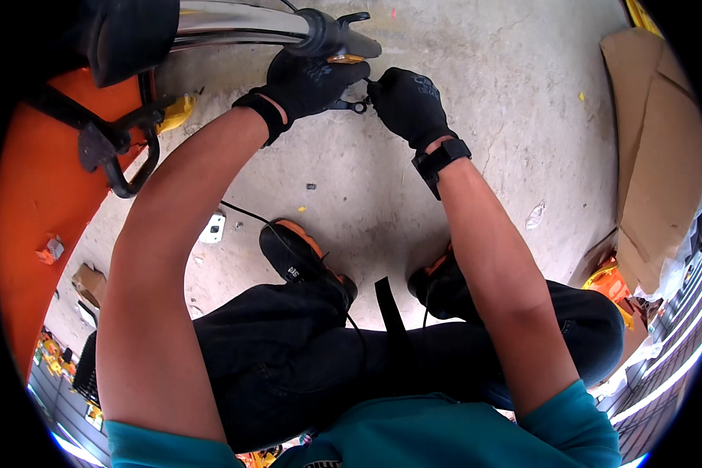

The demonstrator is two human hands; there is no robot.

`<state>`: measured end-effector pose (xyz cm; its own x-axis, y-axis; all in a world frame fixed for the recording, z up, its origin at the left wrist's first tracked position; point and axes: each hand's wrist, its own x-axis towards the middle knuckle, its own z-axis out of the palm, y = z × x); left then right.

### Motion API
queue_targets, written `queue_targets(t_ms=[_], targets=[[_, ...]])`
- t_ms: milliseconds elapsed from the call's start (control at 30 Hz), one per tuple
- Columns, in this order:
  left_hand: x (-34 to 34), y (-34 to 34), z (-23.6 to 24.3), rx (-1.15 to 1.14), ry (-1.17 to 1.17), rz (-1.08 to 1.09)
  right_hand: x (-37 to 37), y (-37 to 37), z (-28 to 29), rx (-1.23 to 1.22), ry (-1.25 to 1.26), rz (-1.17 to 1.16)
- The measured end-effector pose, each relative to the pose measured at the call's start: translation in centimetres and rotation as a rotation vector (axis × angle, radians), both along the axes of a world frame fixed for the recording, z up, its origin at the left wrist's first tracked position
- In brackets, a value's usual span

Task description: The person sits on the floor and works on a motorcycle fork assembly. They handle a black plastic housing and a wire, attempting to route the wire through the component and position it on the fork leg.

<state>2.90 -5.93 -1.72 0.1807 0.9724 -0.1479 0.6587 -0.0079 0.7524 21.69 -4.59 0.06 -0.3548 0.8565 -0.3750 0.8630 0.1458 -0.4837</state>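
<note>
A shiny metal tube [242, 22] with a black fitting [324, 31] and an orange reflector [345, 58] reaches in from the upper left. My left hand [308, 82], in a black glove, is closed just under the fitting, against its lower side. A dark metal piece with a ring end [359, 107] sticks out below its fingers; whether they grip it is hidden. My right hand [408, 105], also gloved, is pinched close to the left fingertips. A thin dark bit shows at its fingers, too small to name.
An orange panel [54, 187] and a black tubular frame [132, 156] stand on the left. Flattened cardboard [655, 148] leans at the right. A white plate [213, 228] and small scraps lie on the concrete floor [515, 101], near my shoes [292, 253].
</note>
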Motion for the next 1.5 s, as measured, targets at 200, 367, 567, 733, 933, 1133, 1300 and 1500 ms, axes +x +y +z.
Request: queue_targets(t_ms=[200,367,567,733,933,1133,1300,1500], targets=[[-0.8,-0.2,-2.1,0.217,0.15,-0.156,-0.5,-0.8,0.2,-0.006,-0.012,-0.05],[-0.4,0.1,-2.4,0.198,0.016,-0.021,-0.5,-1.1,-0.2,0.041,0.016,-0.061],[-1.5,-0.1,-5.0,0.456,0.178,-0.097,2.0,-0.8,-0.6,-0.398,0.571,-0.54],[-0.1,-0.5,-1.4,0.131,-0.04,0.01,3.4,-3.9,-1.3,-0.615,1.172,-0.874],[-0.6,-0.6,-1.0,0.101,-0.005,0.001,2.4,-5.5,-0.5,-0.552,1.174,-0.788],[-0.3,-0.5,-1.4,0.129,-0.063,0.017,1.2,-6.0,-1.0,-0.391,1.001,-0.679],[-0.4,-0.5,-1.1,0.169,0.004,-0.02,-0.7,-7.1,0.2,-0.23,0.738,-0.6],[-0.4,-0.3,-1.1,0.068,0.118,-0.02,-1.7,-7.6,-0.3,0.214,0.431,-0.391]])
